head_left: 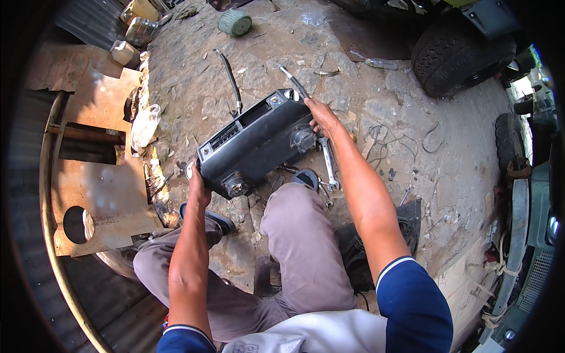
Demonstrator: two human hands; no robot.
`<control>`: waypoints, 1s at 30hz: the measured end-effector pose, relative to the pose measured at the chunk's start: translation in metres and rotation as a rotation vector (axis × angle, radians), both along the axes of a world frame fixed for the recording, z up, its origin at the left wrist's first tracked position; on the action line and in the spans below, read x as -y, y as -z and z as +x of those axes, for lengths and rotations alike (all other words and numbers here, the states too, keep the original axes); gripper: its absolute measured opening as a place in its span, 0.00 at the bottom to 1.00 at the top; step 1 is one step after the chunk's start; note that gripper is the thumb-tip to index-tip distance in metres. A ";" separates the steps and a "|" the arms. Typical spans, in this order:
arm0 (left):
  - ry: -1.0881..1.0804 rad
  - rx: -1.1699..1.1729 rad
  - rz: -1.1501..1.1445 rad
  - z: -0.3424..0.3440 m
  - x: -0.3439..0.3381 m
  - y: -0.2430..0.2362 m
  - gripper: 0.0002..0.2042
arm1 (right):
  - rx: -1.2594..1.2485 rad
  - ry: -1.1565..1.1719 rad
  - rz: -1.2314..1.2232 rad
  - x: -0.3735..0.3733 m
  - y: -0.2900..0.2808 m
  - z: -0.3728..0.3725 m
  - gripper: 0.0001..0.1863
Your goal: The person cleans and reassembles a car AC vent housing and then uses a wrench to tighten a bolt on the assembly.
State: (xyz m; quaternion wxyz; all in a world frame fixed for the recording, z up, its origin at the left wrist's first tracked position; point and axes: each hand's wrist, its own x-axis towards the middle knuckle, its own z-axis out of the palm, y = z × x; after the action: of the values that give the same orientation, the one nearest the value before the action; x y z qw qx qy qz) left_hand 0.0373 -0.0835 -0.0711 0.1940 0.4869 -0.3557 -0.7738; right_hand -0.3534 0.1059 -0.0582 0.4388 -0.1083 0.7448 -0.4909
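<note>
A long black car air-conditioner unit [259, 141] is held tilted above the ground in front of me. Vent slots and small knobs line its far face, and two round fittings stick out on its near side. My left hand [199, 189] grips its left end, the fingers partly hidden by the case. At the raised right end, my right hand [322, 117] is closed round the corner beside a hose. A black hose [231, 79] with a metal tip extends from the far side. The second hose [294, 81] has a longer silver end.
Wrenches [329, 167] lie by my shoe, right of the unit. A black fan-like part [368, 259] rests beside my leg. Cut brown board [106, 182] leans at left. A green cylindrical filter [235, 22] sits far off. A vehicle tyre [456, 56] stands at far right.
</note>
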 end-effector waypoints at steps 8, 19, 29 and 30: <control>0.017 0.125 0.004 0.002 -0.019 -0.003 0.45 | -0.085 0.040 -0.009 -0.027 0.001 0.002 0.34; 0.089 0.288 -0.400 0.033 -0.076 0.001 0.36 | 0.060 -0.010 -0.112 -0.088 -0.005 0.019 0.30; 0.220 0.411 -0.540 0.051 -0.142 -0.015 0.57 | 0.322 0.057 -0.310 -0.153 0.025 0.033 0.26; 0.221 0.415 -0.524 0.052 -0.148 -0.013 0.58 | 0.351 0.069 -0.330 -0.159 0.024 0.037 0.26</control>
State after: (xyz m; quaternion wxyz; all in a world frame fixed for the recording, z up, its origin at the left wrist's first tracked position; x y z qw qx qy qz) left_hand 0.0892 0.0640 -0.0580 0.1509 0.5260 -0.6245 -0.5573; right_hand -0.3168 0.2646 -0.0821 0.5208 -0.0660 0.5702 -0.6319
